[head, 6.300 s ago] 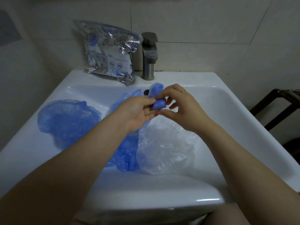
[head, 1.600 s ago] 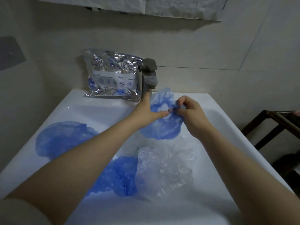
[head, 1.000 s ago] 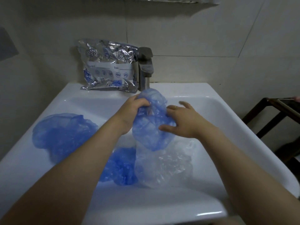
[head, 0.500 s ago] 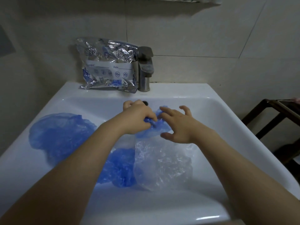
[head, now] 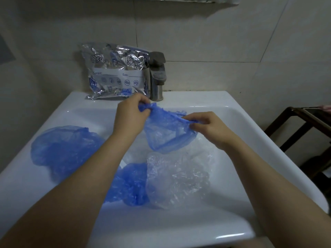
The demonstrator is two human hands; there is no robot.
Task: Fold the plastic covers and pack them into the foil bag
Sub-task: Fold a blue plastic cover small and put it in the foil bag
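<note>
Stretching a blue cover point(head: 168, 133) out over the sink point(head: 259, 140) now

Left hand point(head: 130, 117) and right hand point(head: 207, 126) each pinching an edge with curled fingers, pulling it wide and up off the basin instead of pressing it down bunched like half a second ago. Still lying below: clear cover point(head: 179, 178), two more blue ones point(head: 62, 149) point(head: 129, 185). Foil bag point(head: 116, 72) still leaning by the tap point(head: 157, 76).

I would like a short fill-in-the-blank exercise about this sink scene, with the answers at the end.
1. Both hands hold a cover whose colour is ____.
2. The foil bag leans against the wall, to the ____ of the faucet.
3. The clear cover lies inside the ____.
4. The left hand and the right hand stretch the cover ____ them.

Answers: blue; left; sink; between
</note>
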